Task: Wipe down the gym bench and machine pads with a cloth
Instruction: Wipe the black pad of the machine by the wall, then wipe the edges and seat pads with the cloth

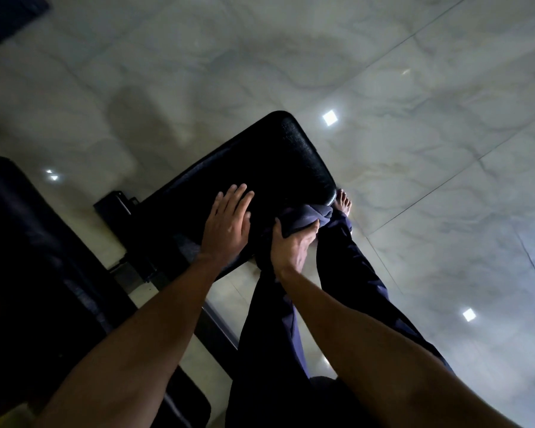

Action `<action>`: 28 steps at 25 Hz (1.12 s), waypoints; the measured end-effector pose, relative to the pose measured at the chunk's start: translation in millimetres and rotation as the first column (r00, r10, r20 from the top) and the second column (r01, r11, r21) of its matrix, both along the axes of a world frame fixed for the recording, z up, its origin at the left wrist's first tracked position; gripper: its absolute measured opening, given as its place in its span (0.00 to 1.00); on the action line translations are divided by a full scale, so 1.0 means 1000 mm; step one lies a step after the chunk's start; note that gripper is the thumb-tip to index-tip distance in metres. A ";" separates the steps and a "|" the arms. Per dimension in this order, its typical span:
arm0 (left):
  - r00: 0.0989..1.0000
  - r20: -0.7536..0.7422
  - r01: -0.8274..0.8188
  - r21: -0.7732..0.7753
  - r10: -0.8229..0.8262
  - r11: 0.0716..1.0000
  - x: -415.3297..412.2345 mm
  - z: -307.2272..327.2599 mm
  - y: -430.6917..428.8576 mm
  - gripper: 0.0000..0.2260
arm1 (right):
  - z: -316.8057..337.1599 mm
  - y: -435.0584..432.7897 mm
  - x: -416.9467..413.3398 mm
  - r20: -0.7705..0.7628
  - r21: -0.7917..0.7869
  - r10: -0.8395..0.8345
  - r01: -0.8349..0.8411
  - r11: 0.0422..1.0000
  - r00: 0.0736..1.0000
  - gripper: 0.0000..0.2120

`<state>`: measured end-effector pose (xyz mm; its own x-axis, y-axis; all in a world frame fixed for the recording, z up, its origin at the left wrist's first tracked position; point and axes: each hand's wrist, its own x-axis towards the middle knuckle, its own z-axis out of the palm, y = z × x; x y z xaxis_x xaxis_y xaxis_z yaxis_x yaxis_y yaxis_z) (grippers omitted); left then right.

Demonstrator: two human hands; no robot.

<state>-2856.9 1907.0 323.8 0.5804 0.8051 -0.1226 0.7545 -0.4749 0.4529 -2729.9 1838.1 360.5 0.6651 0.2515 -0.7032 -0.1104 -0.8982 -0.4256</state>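
A black padded bench seat (269, 159) fills the middle of the head view, tilted from lower left to upper right. My left hand (227, 225) rests flat on its near part, fingers straight. My right hand (294, 245) grips a bunched grey-purple cloth (303, 216) at the seat's near right edge. The cloth lies against the pad's side, close to my leg.
A second black pad (28, 257) runs along the left side, joined by a dark metal frame (127, 267). My leg in dark trousers (346, 273) and a bare foot (343, 202) stand to the right of the seat. Glossy marble floor tiles (414, 149) surround everything.
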 end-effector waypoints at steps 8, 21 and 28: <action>0.996 -0.049 -0.078 -0.127 0.072 0.989 0.052 0.105 0.024 0.20 | 0.091 0.036 0.112 0.095 -0.028 0.484 -0.484 0.875 0.870 0.39; 0.974 0.009 -0.224 0.111 0.225 0.968 0.232 0.229 0.089 0.19 | 0.210 0.135 0.308 0.228 -0.016 0.831 -0.851 0.524 0.507 0.38; 0.917 0.066 -0.398 0.131 0.393 0.908 0.297 0.249 0.144 0.15 | 0.236 0.197 0.373 0.281 -0.042 0.883 -0.915 0.402 0.375 0.37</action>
